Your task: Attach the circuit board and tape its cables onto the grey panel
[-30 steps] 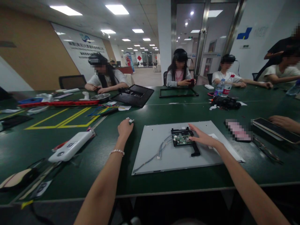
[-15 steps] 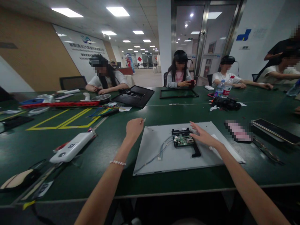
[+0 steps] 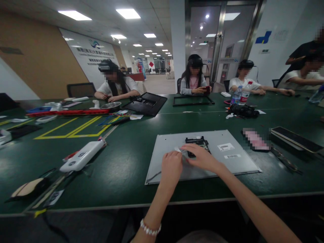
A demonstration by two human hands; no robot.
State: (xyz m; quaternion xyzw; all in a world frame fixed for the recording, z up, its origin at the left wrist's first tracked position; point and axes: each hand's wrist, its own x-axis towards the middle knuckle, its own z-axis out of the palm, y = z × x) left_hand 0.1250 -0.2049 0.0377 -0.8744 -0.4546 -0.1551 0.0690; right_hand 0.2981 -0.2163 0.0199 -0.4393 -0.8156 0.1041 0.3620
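A flat light-grey display panel (image 3: 215, 136) lies on the green table, with a black bracket and circuit board (image 3: 198, 140) on its middle. My left hand (image 3: 172, 167) is closed over the panel's left half, fingertips pinching a small white piece (image 3: 177, 149) that looks like tape. My right hand (image 3: 202, 158) comes in from the right, with thumb and index finger apart and fingertips close to the white piece. It partly hides the board. A thin grey cable (image 3: 154, 177) runs along the panel's lower left; its upper part is largely behind my hands.
Right of the panel lie a pink phone (image 3: 256, 139), a dark case (image 3: 296, 138) and glasses (image 3: 286, 160). To the left are a white power bank (image 3: 82, 157) and a beige mouse (image 3: 29, 189). Several people sit across the table, near a black frame (image 3: 193, 104) and bottles (image 3: 245, 92).
My left hand has moved right and down onto the panel, carrying the small white piece. My right hand has shifted left over the board, uncovering the labels on the panel's right side.
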